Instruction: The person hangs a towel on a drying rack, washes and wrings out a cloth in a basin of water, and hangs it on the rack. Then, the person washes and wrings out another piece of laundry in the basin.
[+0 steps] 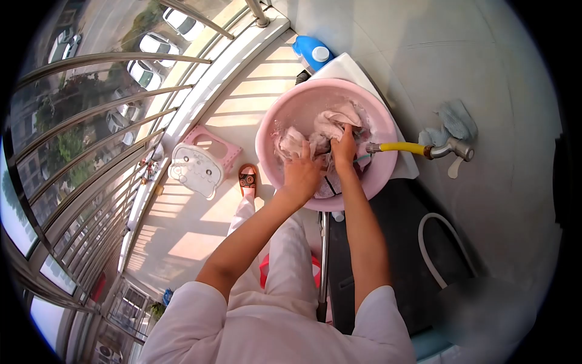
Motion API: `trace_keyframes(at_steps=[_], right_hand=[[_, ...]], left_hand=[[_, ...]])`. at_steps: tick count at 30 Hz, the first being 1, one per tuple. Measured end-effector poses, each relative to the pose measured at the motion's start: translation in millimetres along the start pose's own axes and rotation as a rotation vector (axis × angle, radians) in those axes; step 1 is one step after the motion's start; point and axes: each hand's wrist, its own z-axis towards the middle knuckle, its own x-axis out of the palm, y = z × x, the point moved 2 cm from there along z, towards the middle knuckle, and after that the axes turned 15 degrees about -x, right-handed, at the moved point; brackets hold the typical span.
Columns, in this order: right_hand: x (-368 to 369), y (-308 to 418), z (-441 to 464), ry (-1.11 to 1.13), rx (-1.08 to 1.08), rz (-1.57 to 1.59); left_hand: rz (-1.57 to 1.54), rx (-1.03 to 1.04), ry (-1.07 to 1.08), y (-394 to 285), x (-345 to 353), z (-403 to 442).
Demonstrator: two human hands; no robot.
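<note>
- Laundry (332, 123) lies wet inside the pink basin (265, 136), right of the pink stool (224, 148).
- Left hand (302, 176) spreads its fingers over the bunched cloth.
- Right hand (344, 148) grips pale fabric; exact finger closure cannot be told.

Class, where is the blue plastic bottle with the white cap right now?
In the head view, the blue plastic bottle is near the top, slightly right of centre, just beyond the round pink basin, near the grey wall.

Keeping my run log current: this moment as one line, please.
left hand: on pale cloth | right hand: at pinkish cloth | pink basin: water, laundry inside | yellow hose: on tap, end over basin
</note>
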Motion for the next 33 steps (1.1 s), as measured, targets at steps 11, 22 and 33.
trace_keyframes(at_steps=[11,22,33], right_hand=[[-107,170,-61,0.105,-0.483,0.334],[-17,2,41,-0.369,0.007,0.154],[-40,57,5,-0.013,-0.111,0.372]], left_hand=[[-2.127,-0.345,0.983,7,14,100],[-2.046,-0.356,0.299,2,24,101],[-1.939,-0.475,0.475,14,36,115]])
